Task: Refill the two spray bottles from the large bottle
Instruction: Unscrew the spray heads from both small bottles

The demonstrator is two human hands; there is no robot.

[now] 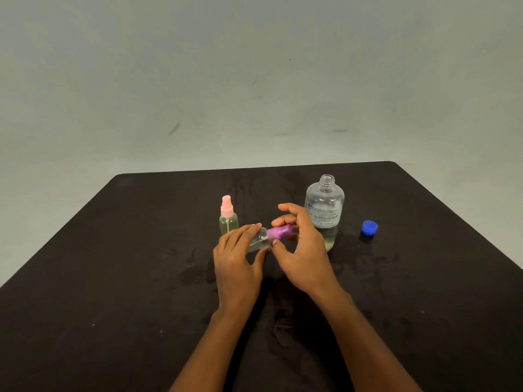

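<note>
1. large bottle [325, 205]: upright, uncapped.
2. purple-top spray bottle [259, 241]: tilted, just L of it; your L hand [237, 261] grips the clear body, your R hand [302, 250] pinches the purple top [280, 232].
3. pink-top spray bottle [227, 219]: upright, further L.
4. blue cap [369, 228]: R of large bottle, on table [113, 278].

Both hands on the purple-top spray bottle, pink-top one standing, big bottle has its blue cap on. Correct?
No: head view shows the big bottle open, its blue cap on the table to its right. The left hand and right hand do hold the purple-top spray bottle; the pink-top spray bottle stands.
</note>
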